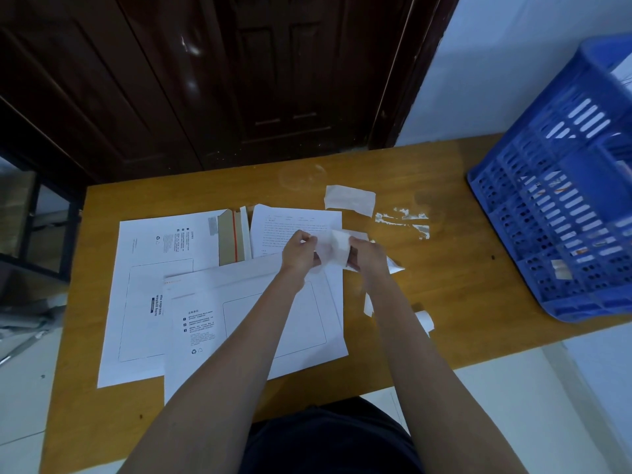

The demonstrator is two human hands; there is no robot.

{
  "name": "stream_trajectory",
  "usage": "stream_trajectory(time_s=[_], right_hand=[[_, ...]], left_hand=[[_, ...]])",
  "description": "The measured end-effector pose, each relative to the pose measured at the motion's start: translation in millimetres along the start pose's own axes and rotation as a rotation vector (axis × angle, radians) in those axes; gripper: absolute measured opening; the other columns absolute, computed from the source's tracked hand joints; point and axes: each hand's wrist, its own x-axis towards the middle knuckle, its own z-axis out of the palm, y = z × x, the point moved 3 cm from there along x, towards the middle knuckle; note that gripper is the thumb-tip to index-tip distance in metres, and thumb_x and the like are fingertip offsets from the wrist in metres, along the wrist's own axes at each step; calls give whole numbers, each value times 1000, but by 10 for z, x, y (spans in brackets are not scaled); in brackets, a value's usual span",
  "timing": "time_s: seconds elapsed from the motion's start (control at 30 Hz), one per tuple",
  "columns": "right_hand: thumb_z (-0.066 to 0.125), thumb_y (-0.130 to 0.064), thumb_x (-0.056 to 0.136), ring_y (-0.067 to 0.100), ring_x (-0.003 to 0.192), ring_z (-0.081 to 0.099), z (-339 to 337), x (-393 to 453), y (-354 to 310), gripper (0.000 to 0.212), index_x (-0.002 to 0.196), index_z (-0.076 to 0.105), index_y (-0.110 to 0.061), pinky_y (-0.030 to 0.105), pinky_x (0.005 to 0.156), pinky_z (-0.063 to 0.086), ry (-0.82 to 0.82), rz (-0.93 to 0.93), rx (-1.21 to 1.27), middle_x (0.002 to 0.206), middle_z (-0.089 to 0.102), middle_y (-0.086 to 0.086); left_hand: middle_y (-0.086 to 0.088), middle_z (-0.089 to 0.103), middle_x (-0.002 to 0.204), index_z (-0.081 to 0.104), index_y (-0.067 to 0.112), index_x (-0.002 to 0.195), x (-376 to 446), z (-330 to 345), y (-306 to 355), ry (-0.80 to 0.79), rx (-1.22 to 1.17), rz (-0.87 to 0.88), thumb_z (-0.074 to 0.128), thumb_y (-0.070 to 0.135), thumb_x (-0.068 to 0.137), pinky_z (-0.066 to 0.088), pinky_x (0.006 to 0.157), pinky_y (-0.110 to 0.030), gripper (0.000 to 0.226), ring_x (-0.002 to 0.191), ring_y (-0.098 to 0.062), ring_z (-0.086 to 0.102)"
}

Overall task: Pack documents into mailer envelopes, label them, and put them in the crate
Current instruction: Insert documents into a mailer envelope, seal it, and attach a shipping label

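Holding a small white label sheet between both hands, I see it raised just above the far edge of the near mailer envelope; my left hand pinches its left edge with thumb and curled fingertips, and my right hand grips its right edge, fingers curled round the paper; the sheet looks thin and partly see-through, and I cannot tell whether it is one layer or two; the near mailer envelope lies flat on the wooden table, printed side up, slightly askew, and overlaps a second mailer envelope that lies to its left with its flap open at the far end, showing a brown inner strip and a red line; a printed document lies beyond the near envelope, partly under my hands; a loose strip of white backing paper rests on the table farther off, and torn paper residue sits to its right; more curled white scraps lie beside my right forearm; the blue crate stands at the right end of the table, well apart from my hands, with white papers showing through its slotted wall
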Motion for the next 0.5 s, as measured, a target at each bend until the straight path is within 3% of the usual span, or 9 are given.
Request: stream_trajectory(time_s=[0.07, 0.13, 0.2, 0.27, 0.33, 0.4, 0.5], right_hand=[[48, -8, 94, 35, 99, 64, -11, -25, 26, 27, 109, 62, 8, 38, 88, 52, -29, 50, 119, 108, 66, 24], [45, -17, 96, 30, 87, 66, 10, -22, 28, 28, 104, 64, 1, 32, 77, 51, -34, 37, 65, 99, 69, 18], [49, -33, 94, 21, 77, 63, 41, -43, 8, 31, 97, 66, -7, 31, 73, 48, -58, -5, -42, 85, 67, 5], [60, -40, 85, 19, 79, 63, 60, -41, 5, 31, 98, 66, -12, 33, 76, 49, -39, -126, -320, 86, 65, 0], [65, -33, 82, 21, 81, 63, 66, -34, 40, 26, 94, 66, -11, 36, 76, 51, 10, -233, -445, 84, 65, 2], [64, -26, 82, 20, 79, 60, 68, -58, 50, 19, 93, 67, -10, 32, 69, 49, 26, -256, -378, 81, 64, 2], [65, -19, 81, 16, 76, 56, 74, -66, 42, 17, 95, 68, -10, 23, 61, 41, 30, -317, -339, 82, 64, 0]], left_hand=[[-11, 56, 104, 46, 14, 88, -5, -11, -34, 4, -17, -20, 46, 17, 98, 50, 83, -33, 11, 95, -28, 61], [-10, 54, 101, 44, 14, 85, -17, -1, -44, 11, 57, 23, 44, 18, 99, 47, 78, -30, 14, 94, -28, 57], [-9, 52, 97, 43, 14, 82, -38, 11, -24, 13, 110, 84, 43, 18, 98, 46, 76, -29, 17, 93, -27, 55], [-10, 54, 99, 44, 13, 81, -50, 26, 9, -4, 114, 121, 43, 17, 98, 48, 76, -30, 17, 94, -29, 55], [-12, 56, 112, 45, 12, 85, -59, 28, 45, -8, 103, 120, 42, 18, 98, 52, 80, -31, 14, 102, -31, 57], [-13, 56, 120, 46, 12, 89, -67, 24, 70, -6, 110, 116, 42, 19, 98, 53, 83, -33, 12, 107, -32, 56], [-13, 55, 119, 46, 14, 98, -87, 39, 85, -37, 71, 108, 49, 24, 95, 53, 70, -27, 11, 105, -30, 57]])
